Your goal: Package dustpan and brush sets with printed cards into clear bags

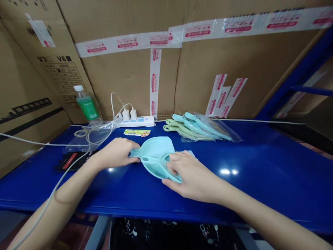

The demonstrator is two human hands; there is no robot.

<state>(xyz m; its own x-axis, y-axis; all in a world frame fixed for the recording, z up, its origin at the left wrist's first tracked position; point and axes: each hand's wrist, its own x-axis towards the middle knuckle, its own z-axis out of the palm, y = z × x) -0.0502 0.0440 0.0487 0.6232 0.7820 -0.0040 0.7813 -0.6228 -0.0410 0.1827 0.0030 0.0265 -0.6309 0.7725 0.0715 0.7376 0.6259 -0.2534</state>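
Cardboard sheeting crossed with printed tape stands upright behind the power strip, perhaps serving as a makeshift backing. Stretching from the strip toward the person is the blue tabletop, shiny under the lights. Just right of the strip lies a pile of green and blue handled pieces in clear bags, handles pointing mostly toward the strip, probably stacked one way so they lie flat together. In front of the strip, on the person's side, both hands are occupied with the light-blue pan: the left hand pinches its handle, likely because that narrow end is easy to grip, while the right hand curls over the opposite side, thumb at the near rim, seemingly steadying the broad part. Whether it is one piece or two nested, I cannot tell. Left of the strip, a green bottle tilts near the cardboard. White chargers sit plugged into the strip's left half.
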